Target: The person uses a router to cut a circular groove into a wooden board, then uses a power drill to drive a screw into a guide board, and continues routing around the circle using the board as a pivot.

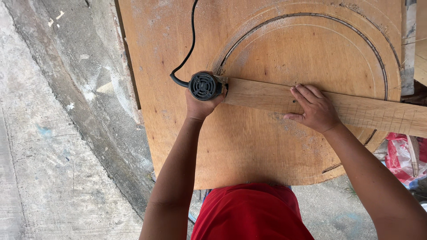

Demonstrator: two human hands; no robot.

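My left hand (pixel 201 103) grips a black electric router (pixel 204 86) that stands on a large plywood sheet (pixel 178 53). The tool is fixed to the left end of a long wooden slat (pixel 369 113) that lies across the sheet. My right hand (pixel 313 108) rests flat on the slat near its middle, fingers spread, pressing it down. A circular groove (pixel 311 17) is cut into the plywood and ends right at the router. Sawdust lies along the groove. A black power cord (pixel 192 31) runs from the tool up and out of view.
Rough concrete floor (pixel 58 133) fills the left side. A red and white plastic bag (pixel 402 158) lies at the right beside the sheet. I wear a red shirt (pixel 251 213) at the bottom.
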